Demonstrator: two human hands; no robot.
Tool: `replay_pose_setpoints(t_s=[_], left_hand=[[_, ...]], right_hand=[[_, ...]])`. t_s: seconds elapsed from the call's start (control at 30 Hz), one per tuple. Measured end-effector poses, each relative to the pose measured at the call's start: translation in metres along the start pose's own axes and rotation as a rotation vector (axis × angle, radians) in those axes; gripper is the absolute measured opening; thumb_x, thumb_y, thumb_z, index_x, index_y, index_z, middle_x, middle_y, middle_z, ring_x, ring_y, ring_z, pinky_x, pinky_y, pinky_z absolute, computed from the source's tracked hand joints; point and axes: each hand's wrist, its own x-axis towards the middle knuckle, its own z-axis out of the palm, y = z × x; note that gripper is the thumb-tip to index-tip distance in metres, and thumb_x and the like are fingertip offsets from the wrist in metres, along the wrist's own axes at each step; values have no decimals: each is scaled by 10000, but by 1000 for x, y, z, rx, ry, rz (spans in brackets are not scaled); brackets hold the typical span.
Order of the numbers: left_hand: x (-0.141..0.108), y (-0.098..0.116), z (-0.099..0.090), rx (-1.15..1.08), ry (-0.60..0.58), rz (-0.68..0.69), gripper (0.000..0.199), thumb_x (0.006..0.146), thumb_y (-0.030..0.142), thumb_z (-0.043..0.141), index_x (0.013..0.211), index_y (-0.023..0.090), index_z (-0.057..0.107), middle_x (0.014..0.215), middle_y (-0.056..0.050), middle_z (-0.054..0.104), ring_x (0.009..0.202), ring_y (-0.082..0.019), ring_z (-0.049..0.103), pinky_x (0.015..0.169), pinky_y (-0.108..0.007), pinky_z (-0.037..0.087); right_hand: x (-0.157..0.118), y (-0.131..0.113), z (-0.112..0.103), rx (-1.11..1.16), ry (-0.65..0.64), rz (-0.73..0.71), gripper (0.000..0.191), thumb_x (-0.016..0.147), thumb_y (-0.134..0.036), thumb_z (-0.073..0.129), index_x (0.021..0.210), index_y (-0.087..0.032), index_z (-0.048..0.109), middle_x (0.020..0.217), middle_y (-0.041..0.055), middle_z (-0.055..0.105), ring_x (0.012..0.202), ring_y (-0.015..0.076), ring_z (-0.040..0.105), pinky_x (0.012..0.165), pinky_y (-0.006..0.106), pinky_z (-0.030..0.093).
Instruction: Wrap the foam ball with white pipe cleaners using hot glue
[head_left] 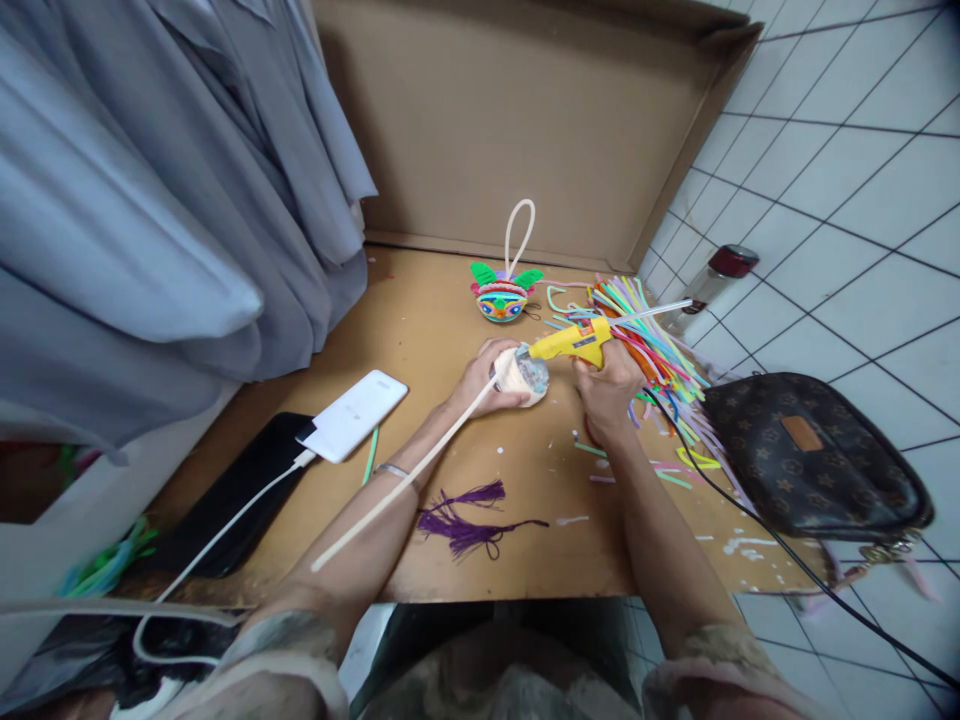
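Near the middle of the table, my left hand [487, 380] is wrapped round a small round cream-coloured piece [513, 376] whose open side shows a greyish inside. A long cream pipe cleaner [405, 476] runs from this piece back over my left forearm. My right hand [611, 385] grips a yellow glue gun [574, 342], with a clear glue stick [652, 311] poking out of its back. The gun's nozzle points left and meets the rim of the round piece. Behind them sits a colourful lion-like head ornament [502, 298] with green ears and a cream loop.
Many coloured pipe cleaners [660, 350] lie at the right, beside a brown patterned bag [817, 455] and a black cord [739, 515]. Purple tassels [469, 522] lie near the front. White phone-like device [358, 415] and cable are left. Cardboard [510, 130] stands behind.
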Motion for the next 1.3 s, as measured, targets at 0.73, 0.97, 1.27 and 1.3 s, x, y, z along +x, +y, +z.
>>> replay_pose_setpoints(t_s=[0.73, 0.97, 1.27, 1.3], left_hand=[[0, -2, 2, -6, 10, -4, 772, 552, 406, 894, 1236, 210, 596, 1286, -130, 621, 1215, -337, 611, 1084, -508, 468], [-2, -8, 1, -46, 23, -78, 814, 558, 481, 876, 1256, 183, 584, 1270, -130, 626, 1191, -323, 628, 1072, -476, 489], [-2, -15, 4, -38, 28, -46, 789, 564, 473, 869, 1251, 196, 600, 1231, -104, 643, 1152, -308, 633, 1039, -455, 503], [-2, -13, 4, -31, 30, -52, 792, 557, 463, 874, 1250, 194, 601, 1230, -105, 643, 1154, -308, 633, 1043, -453, 503]], right_hand=[[4, 14, 9, 51, -23, 328, 218, 731, -416, 557, 822, -223, 602, 717, 55, 639, 660, 236, 548, 646, 344, 394], [-12, 34, 32, -69, -257, 445, 407, 751, -492, 645, 925, -126, 681, 891, 166, 704, 788, 276, 622, 702, 368, 456], [-11, 15, 16, -462, -545, 331, 520, 857, -444, 616, 1101, 12, 675, 1141, 299, 648, 1065, 376, 596, 917, 480, 423], [-8, 12, 12, -480, -530, 297, 525, 862, -443, 609, 1110, 17, 668, 1149, 304, 638, 1073, 384, 580, 923, 496, 410]])
